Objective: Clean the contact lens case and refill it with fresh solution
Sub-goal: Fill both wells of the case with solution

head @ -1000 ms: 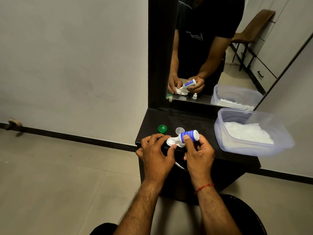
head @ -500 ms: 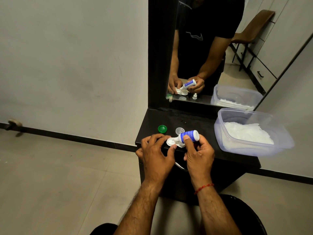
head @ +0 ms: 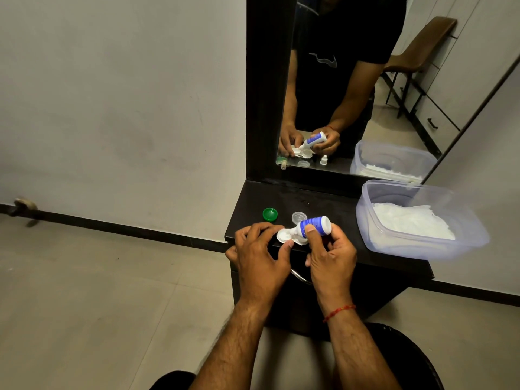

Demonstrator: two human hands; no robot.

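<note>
The white contact lens case [head: 283,236] lies on the dark counter [head: 332,209] near its front left edge. My left hand [head: 260,253] pinches the case between thumb and fingers. My right hand [head: 330,256] grips a small white solution bottle with a blue label [head: 313,225], tipped sideways with its nozzle down over a well of the case. A green cap [head: 269,214] and a clear cap [head: 298,217] rest on the counter just behind the case.
A clear plastic tub [head: 394,249] holding white tissues fills the counter's right side. A mirror [head: 351,88] stands at the back and reflects my hands. Tiled floor lies to the left below the counter edge.
</note>
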